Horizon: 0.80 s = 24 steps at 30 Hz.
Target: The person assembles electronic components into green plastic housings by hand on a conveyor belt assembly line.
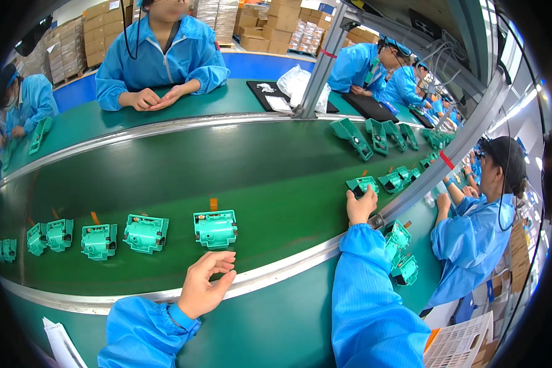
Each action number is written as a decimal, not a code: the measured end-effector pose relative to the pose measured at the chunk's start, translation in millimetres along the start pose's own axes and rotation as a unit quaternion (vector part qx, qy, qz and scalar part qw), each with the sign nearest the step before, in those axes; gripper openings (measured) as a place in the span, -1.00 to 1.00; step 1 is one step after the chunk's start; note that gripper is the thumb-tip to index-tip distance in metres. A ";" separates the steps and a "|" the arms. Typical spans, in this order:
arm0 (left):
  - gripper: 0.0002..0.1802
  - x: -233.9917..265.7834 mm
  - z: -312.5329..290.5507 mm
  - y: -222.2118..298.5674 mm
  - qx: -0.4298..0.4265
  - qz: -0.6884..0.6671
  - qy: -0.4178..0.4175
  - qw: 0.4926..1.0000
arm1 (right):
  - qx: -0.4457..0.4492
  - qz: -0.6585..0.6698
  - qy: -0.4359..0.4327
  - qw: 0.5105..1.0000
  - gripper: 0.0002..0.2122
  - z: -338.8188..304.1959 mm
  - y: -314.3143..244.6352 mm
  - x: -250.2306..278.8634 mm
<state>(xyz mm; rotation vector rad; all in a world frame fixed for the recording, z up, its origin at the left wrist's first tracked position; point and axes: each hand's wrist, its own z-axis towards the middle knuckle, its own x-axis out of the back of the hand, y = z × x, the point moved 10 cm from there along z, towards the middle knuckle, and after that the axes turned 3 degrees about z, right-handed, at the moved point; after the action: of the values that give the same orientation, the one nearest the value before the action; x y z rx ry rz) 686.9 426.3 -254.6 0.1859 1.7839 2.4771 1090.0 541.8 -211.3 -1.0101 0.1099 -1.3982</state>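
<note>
My left hand (208, 283) hovers over the metal rail at the near edge of the belt. Its fingers are curved, the thumb stands apart and nothing is in it. Just beyond its fingertips, a green plastic housing (216, 228) with an orange tab lies on the dark green conveyor belt (276, 184). Farther right, my right hand (360, 207) grips another green plastic housing (362, 184) on the belt by its near side, partly covering it. To the left of the first housing lie similar ones, among them a housing (146, 233) and a housing (99, 241).
A grey metal post (432, 168) slants up close to my right hand. Beside it, green housings (405, 270) sit on the near table. Green covers (351, 138) lie along the belt's far side. Co-workers in blue sit opposite and to the right. A white crate (460, 343) stands lower right.
</note>
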 end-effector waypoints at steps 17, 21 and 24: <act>-0.66 -7.9 0.2 -4.2 0.021 0.000 -0.019 1.000 | 0.111 -0.012 -0.114 0.987 -0.23 -22.4 -36.7 -18.7; -0.69 -10.4 -1.6 -4.4 0.015 -0.028 -0.021 0.999 | 0.198 0.072 -0.215 0.953 -0.35 -62.3 -92.6 -17.8; -0.67 -14.3 0.3 -4.6 0.019 -0.078 -0.028 0.996 | 0.309 0.183 -0.308 0.881 -0.33 -109.6 -153.6 -0.1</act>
<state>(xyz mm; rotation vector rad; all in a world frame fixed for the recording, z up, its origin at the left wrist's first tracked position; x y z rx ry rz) 701.1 426.0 -259.5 0.1133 1.7528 2.3091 907.1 508.5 -179.4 -0.7870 -0.5628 -0.6376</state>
